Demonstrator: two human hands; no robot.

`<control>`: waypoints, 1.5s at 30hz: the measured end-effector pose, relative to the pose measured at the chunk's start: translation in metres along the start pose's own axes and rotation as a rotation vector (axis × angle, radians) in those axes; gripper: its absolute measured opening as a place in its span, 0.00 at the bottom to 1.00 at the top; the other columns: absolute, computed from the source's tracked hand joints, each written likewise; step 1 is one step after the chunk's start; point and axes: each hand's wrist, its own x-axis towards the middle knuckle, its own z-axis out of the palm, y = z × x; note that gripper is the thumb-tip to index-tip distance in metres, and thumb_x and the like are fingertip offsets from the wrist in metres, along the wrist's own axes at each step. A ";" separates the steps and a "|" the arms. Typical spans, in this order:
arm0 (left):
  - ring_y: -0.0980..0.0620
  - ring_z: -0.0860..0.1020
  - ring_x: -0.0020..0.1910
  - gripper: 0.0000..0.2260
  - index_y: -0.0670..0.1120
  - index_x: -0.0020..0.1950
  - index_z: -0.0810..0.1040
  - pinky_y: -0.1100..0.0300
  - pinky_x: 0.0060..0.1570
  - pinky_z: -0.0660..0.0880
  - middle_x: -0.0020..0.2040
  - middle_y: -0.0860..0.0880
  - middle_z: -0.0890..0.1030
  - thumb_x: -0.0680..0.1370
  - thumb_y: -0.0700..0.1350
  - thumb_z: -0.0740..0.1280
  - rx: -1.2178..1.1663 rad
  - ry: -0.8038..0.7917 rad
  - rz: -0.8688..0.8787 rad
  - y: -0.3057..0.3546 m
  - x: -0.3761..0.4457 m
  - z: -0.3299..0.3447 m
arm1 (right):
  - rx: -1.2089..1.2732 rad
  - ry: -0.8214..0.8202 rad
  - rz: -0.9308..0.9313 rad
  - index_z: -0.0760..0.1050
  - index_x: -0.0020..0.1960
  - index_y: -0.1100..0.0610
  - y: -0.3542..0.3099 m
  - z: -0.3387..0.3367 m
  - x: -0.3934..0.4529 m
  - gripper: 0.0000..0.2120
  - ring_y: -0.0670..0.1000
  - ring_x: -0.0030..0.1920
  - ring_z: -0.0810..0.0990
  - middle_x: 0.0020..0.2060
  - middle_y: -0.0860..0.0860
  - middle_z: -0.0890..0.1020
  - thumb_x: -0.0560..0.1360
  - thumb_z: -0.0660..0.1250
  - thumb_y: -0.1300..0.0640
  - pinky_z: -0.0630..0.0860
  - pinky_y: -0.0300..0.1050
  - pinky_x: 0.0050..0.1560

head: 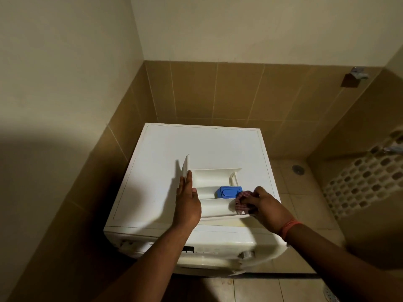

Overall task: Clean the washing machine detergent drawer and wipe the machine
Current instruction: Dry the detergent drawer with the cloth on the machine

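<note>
The room is dim and warm-toned, with light coming from behind and above the camera. The white top of the washing machine (202,147) is the brightest surface, without glare. A broad soft shadow spreads over the left wall (54,171), and the detergent drawer (209,192) casts a sharper shadow leftward across the machine top. Wide-angle distortion bends the tile lines near the edges. The lower corners fall dark, and the picture looks slightly soft and grainy.

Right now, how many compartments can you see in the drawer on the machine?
3 in the drawer: far one, middle one holding the blue insert, near one where the right hand presses the cloth. More may be hidden.
</note>
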 end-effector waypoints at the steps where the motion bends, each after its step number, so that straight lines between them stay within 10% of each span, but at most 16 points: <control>1: 0.57 0.52 0.78 0.26 0.62 0.78 0.52 0.56 0.74 0.60 0.80 0.54 0.51 0.84 0.40 0.51 -0.003 0.006 0.000 0.000 0.000 0.001 | 0.196 -0.007 0.126 0.80 0.61 0.52 -0.005 0.003 -0.005 0.17 0.56 0.44 0.79 0.50 0.53 0.72 0.75 0.67 0.67 0.80 0.42 0.44; 6: 0.60 0.54 0.76 0.25 0.60 0.78 0.54 0.72 0.62 0.61 0.80 0.54 0.52 0.84 0.39 0.52 -0.041 0.018 -0.026 0.006 -0.004 0.000 | 0.912 0.023 0.426 0.81 0.51 0.58 -0.021 -0.002 -0.017 0.15 0.50 0.40 0.83 0.49 0.58 0.81 0.79 0.60 0.73 0.78 0.36 0.35; 9: 0.66 0.56 0.69 0.25 0.58 0.78 0.54 0.87 0.42 0.57 0.80 0.54 0.53 0.84 0.38 0.52 -0.082 0.003 -0.062 0.011 -0.006 -0.001 | 0.686 -0.172 0.506 0.83 0.43 0.52 -0.001 -0.014 -0.007 0.21 0.53 0.43 0.83 0.41 0.51 0.84 0.75 0.58 0.74 0.80 0.44 0.46; 11: 0.67 0.57 0.66 0.25 0.56 0.78 0.56 0.87 0.37 0.57 0.79 0.54 0.54 0.84 0.38 0.53 -0.148 -0.004 -0.091 0.013 -0.005 -0.002 | 0.609 -0.018 0.554 0.84 0.39 0.50 0.006 -0.019 0.002 0.20 0.54 0.42 0.85 0.36 0.50 0.85 0.73 0.61 0.70 0.82 0.51 0.50; 16: 0.62 0.60 0.71 0.20 0.56 0.77 0.59 0.71 0.64 0.57 0.78 0.55 0.59 0.85 0.50 0.52 -0.385 0.014 -0.208 0.013 -0.006 -0.006 | 0.882 0.359 0.411 0.83 0.55 0.52 -0.067 -0.029 0.023 0.22 0.55 0.34 0.84 0.43 0.56 0.80 0.74 0.58 0.72 0.84 0.53 0.37; 24: 0.52 0.66 0.73 0.21 0.56 0.78 0.59 0.65 0.62 0.59 0.73 0.53 0.68 0.84 0.55 0.47 -0.302 -0.020 -0.225 0.012 -0.009 -0.013 | 1.216 0.098 0.424 0.81 0.46 0.59 -0.159 0.007 0.107 0.09 0.49 0.36 0.77 0.36 0.50 0.81 0.76 0.62 0.64 0.72 0.43 0.42; 30: 0.54 0.74 0.63 0.21 0.55 0.77 0.63 0.67 0.55 0.68 0.69 0.49 0.75 0.84 0.56 0.47 -0.248 -0.011 -0.215 0.008 -0.001 -0.022 | 1.159 -0.262 0.422 0.80 0.48 0.70 -0.138 0.008 0.103 0.14 0.59 0.40 0.75 0.40 0.65 0.78 0.70 0.57 0.74 0.73 0.46 0.36; 35: 0.51 0.65 0.73 0.23 0.56 0.78 0.59 0.64 0.64 0.60 0.75 0.52 0.67 0.84 0.57 0.47 -0.125 -0.039 -0.197 0.007 0.005 -0.025 | 1.154 -0.110 0.419 0.79 0.43 0.66 -0.140 -0.001 0.157 0.11 0.61 0.41 0.79 0.40 0.65 0.80 0.74 0.57 0.66 0.77 0.60 0.48; 40: 0.52 0.65 0.74 0.22 0.57 0.78 0.60 0.62 0.68 0.60 0.76 0.53 0.66 0.84 0.58 0.47 -0.095 -0.055 -0.191 0.005 0.013 -0.027 | 1.222 0.050 0.484 0.77 0.39 0.64 -0.140 0.005 0.158 0.12 0.57 0.30 0.77 0.30 0.59 0.78 0.77 0.62 0.59 0.75 0.44 0.32; 45: 0.53 0.64 0.74 0.22 0.58 0.77 0.60 0.63 0.67 0.59 0.76 0.54 0.66 0.84 0.57 0.48 -0.110 -0.076 -0.202 0.007 0.012 -0.027 | 1.329 0.255 0.558 0.82 0.40 0.55 -0.138 0.018 0.175 0.08 0.57 0.37 0.79 0.32 0.53 0.81 0.71 0.68 0.51 0.74 0.52 0.42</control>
